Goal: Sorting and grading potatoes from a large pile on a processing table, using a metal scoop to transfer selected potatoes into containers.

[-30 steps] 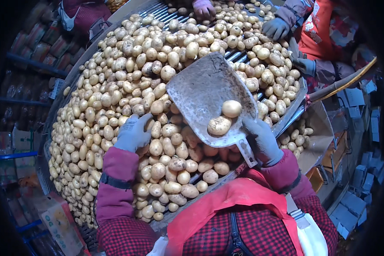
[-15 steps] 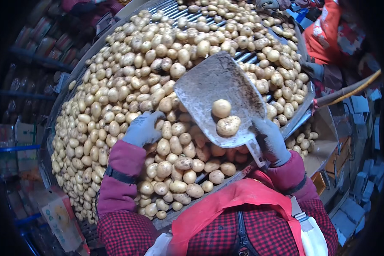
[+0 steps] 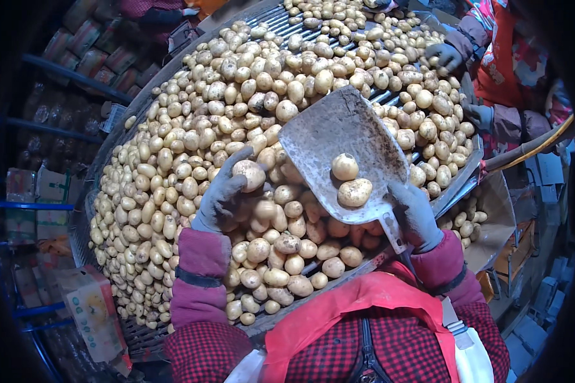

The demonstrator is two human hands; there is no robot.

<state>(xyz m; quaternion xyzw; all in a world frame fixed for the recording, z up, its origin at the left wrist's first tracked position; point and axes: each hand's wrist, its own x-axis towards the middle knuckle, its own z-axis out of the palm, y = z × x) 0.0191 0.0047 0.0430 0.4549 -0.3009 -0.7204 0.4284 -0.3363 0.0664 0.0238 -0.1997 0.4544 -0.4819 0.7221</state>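
Observation:
A potato (image 3: 249, 175) is in my left hand (image 3: 218, 198), gripped between the thumb and fingers just above the heap. Below it, another potato (image 3: 265, 210) is smeared by motion. My right hand (image 3: 416, 214), also gloved in grey, is closed on a worn metal scoop (image 3: 358, 131) beside its short handle; part of that grip is hidden. Two potatoes lie in the scoop, a rounder one (image 3: 345, 166) and a longer one (image 3: 354, 192). The scoop is held over the potato heap (image 3: 166, 185), which spreads around both hands.
Under the heap runs a slatted metal table (image 3: 271, 20) with a raised rim. Across on the right, a co-worker's gloved hands (image 3: 444, 56) reach over the potatoes. An open carton (image 3: 492, 223) with potatoes stands at right. Printed boxes (image 3: 94, 309) and blue racks (image 3: 70, 75) line the left.
My left hand has come up off the heap with a potato in it. The scoop stays in my right hand with its two potatoes. A co-worker's hand has come in at upper right.

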